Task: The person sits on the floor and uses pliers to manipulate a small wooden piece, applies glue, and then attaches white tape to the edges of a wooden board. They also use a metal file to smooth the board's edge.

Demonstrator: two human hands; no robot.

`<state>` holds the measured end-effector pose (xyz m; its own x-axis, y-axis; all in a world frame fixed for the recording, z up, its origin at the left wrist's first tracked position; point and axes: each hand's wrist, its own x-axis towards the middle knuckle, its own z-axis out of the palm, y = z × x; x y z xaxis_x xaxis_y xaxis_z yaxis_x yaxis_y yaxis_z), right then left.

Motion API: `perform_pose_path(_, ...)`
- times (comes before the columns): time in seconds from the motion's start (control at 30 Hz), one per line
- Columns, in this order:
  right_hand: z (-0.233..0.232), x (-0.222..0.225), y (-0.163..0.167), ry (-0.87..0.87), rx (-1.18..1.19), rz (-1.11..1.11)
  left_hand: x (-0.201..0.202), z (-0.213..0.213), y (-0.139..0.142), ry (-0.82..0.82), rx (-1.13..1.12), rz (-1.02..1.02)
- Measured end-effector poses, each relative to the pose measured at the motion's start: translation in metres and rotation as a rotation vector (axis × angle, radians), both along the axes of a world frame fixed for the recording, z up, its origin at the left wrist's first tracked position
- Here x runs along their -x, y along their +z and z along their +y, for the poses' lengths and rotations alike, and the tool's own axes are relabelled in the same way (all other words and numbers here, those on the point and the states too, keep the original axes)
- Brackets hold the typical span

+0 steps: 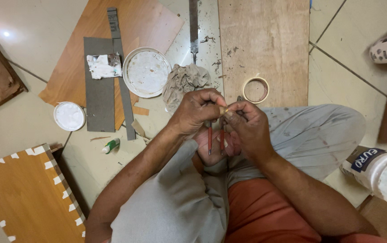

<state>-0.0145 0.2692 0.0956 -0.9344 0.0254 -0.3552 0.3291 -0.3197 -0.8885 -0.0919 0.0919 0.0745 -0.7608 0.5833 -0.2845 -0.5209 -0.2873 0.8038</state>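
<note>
- left hand (196, 110) and right hand (247, 126) meet over the lap, fingers pinched on a small tan piece (223, 110) held in red-handled pliers (216, 137).
- the work on the piece looks midway; how much is left cannot be told.
- just beyond: rag (182, 83), tape roll (255, 90).
- far left: white lid (147, 72), small tub (69, 116), both open; glue tube (111, 146) near.

1. Both forearms come up from the lower corners and meet at the centre, over the lap.
2. Left hand (196, 113): knuckles up, fingers curled tight, thumb and forefinger pinched.
3. Right hand (247, 128): wrist bent inward, fingertips pinched too.
4. The two hands' fingertips touch, thumb to thumb.
</note>
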Motion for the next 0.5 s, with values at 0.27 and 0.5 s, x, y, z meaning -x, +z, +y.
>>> perform_pose_path(0.27,0.006,0.0,-0.017,0.04,0.331,-0.155,0.001,0.006,-0.017,-0.015,-0.045,-0.242)
perform_pose_path(0.5,0.015,0.004,-0.026,0.061,0.438,-0.219,-0.004,0.008,-0.017,0.001,0.023,-0.25)
